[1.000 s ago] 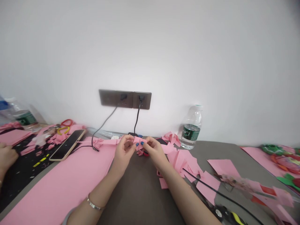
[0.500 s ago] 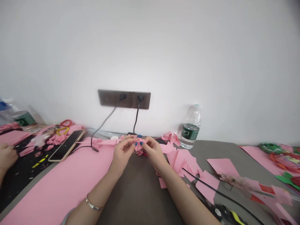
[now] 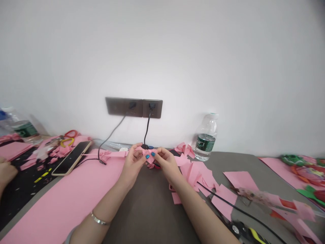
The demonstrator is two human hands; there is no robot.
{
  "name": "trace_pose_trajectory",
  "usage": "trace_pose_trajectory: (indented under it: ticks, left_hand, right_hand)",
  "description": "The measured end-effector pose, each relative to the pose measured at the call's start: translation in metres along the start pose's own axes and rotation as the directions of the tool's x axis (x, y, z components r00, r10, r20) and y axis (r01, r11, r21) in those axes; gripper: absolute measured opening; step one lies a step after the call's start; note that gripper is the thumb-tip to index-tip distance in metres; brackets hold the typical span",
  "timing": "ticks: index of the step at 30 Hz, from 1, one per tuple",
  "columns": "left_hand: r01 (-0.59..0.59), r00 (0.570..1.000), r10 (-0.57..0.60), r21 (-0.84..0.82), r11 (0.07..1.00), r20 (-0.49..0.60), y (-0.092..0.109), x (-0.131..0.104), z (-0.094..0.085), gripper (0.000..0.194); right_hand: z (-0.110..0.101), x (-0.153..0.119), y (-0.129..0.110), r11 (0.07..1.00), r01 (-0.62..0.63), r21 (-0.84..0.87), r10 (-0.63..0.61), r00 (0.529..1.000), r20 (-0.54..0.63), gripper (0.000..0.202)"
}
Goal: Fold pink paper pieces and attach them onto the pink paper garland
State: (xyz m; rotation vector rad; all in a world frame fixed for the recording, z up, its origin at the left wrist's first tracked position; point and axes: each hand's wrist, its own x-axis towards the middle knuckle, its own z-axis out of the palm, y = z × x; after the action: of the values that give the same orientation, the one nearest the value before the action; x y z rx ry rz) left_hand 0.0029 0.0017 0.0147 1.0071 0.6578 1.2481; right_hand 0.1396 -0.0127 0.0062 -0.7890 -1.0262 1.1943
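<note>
A small piece of folded pink paper (image 3: 149, 153) is pinched between both hands above the grey table, near the wall. My left hand (image 3: 133, 163) is closed on its left side, thumb in front and forefinger raised behind. From the right, my right hand (image 3: 166, 162) grips it with thumb and bent fingers. The two thumb tips, with blue nails, almost meet on the paper. Its exact folds are too small to make out. Close to the right forearm lie loose folded pink papers (image 3: 191, 174). Left of my left arm lies a large pink sheet (image 3: 76, 189).
A water bottle (image 3: 206, 137) stands by the wall. A phone (image 3: 72, 158) and yellow-handled scissors (image 3: 67, 142) lie left. A black cable (image 3: 236, 207) crosses the right side. Another person's hand (image 3: 7, 173) rests at the left edge. Wall sockets (image 3: 134, 107) hold two plugs.
My left fingers have lifted and spread a little behind the paper. Both thumbs have pressed closer together on its front. The paper stays in nearly the same place.
</note>
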Motion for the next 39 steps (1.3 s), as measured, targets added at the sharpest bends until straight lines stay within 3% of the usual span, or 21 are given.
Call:
trace_pose_trajectory:
  ticks: [4,10,14,18,21,29,35,39]
  left_hand:
    - [0.112,0.992,-0.110,-0.025,0.993,0.060,0.004,-0.001,0.004,0.030]
    - [0.119,0.990,-0.121,0.025,0.993,0.077,0.003,-0.003,0.004,0.028]
    - [0.131,0.991,-0.133,0.044,0.990,0.025,0.002,-0.002,0.002,0.035]
    - [0.085,0.996,-0.085,0.096,0.992,-0.005,0.002,-0.001,0.001,0.036]
    - [0.057,0.998,-0.055,0.151,0.987,-0.019,0.002,-0.002,0.001,0.038]
    - [-0.020,0.999,0.011,0.242,0.970,0.040,-0.003,-0.001,-0.005,0.035]
    - [-0.064,0.993,0.027,0.345,0.936,0.111,-0.008,0.001,-0.008,0.028]
    - [-0.033,0.992,-0.009,0.331,0.943,0.125,-0.007,0.001,-0.008,0.025]
  right_hand:
    - [0.000,0.000,-0.003,0.995,0.047,-0.091,-0.049,0.999,-0.011,0.029]
    - [-0.002,0.000,-0.001,0.990,0.039,-0.135,-0.036,0.999,0.022,0.030]
    - [-0.001,-0.001,-0.001,0.975,0.081,-0.206,-0.075,0.997,0.034,0.027]
    - [0.002,-0.004,-0.007,0.872,0.259,-0.417,-0.286,0.958,-0.004,0.010]
    - [0.000,-0.004,-0.012,0.747,0.387,-0.541,-0.416,0.906,0.074,0.007]
    - [-0.012,0.000,-0.014,0.767,0.356,-0.534,-0.295,0.934,0.199,0.003]
    - [-0.012,-0.001,-0.018,0.801,0.298,-0.518,-0.218,0.953,0.212,0.007]
    - [-0.013,0.000,-0.016,0.848,0.252,-0.466,-0.174,0.963,0.206,0.015]
